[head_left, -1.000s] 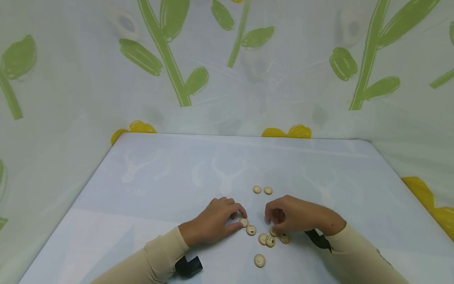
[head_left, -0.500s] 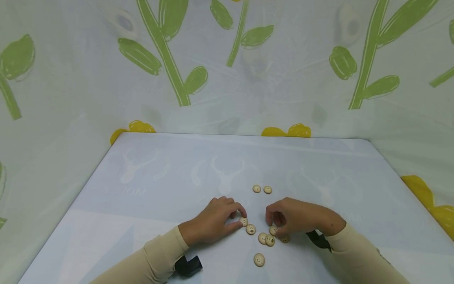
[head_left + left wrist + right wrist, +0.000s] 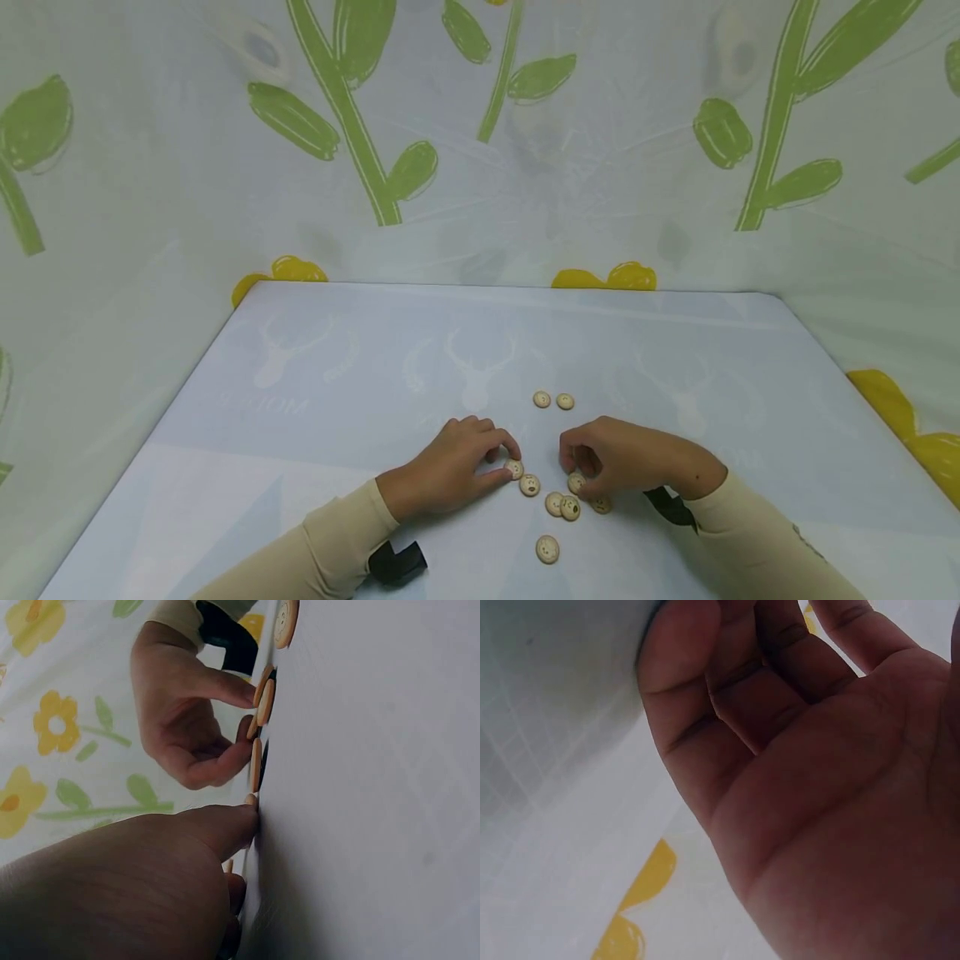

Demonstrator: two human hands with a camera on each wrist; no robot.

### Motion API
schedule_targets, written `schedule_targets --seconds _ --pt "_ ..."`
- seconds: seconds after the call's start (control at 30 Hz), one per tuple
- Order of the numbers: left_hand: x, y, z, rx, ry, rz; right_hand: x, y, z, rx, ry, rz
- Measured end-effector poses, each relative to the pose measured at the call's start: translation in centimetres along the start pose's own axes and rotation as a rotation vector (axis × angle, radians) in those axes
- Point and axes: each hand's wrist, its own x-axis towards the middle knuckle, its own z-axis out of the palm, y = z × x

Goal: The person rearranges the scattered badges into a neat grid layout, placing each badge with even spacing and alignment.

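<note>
Round, pale wooden discs printed with small faces lie on the table. My left hand (image 3: 450, 471) pinches one disc (image 3: 514, 469) between thumb and index finger, flat against the tabletop. Another disc (image 3: 529, 485) lies right beside it. Curled over the right-hand group, my right hand (image 3: 633, 457) has its thumb and forefinger at a disc (image 3: 576, 482). A further disc (image 3: 602, 505) is partly hidden under that hand. Just left of it, a disc (image 3: 570, 508) overlaps another disc (image 3: 553, 503). The right wrist view shows the palm and bent fingers (image 3: 682, 645), no disc.
Two discs sit side by side farther back, the left disc (image 3: 542, 399) and the right disc (image 3: 565, 402). A single disc (image 3: 547, 549) lies nearest the front. The pale table (image 3: 337, 358) meets a curtain (image 3: 480, 208) with green leaves and yellow flowers behind.
My right thumb and fingers have shifted slightly, so the disc at their tips shows more fully. The left hand and the other discs stay in place.
</note>
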Motion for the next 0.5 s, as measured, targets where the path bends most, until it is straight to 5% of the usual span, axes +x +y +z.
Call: schedule_targets --seconds 0.5 --pt "0.07 0.16 -0.05 0.001 -0.018 -0.027 -0.02 -0.2 0.06 0.016 0.013 0.017"
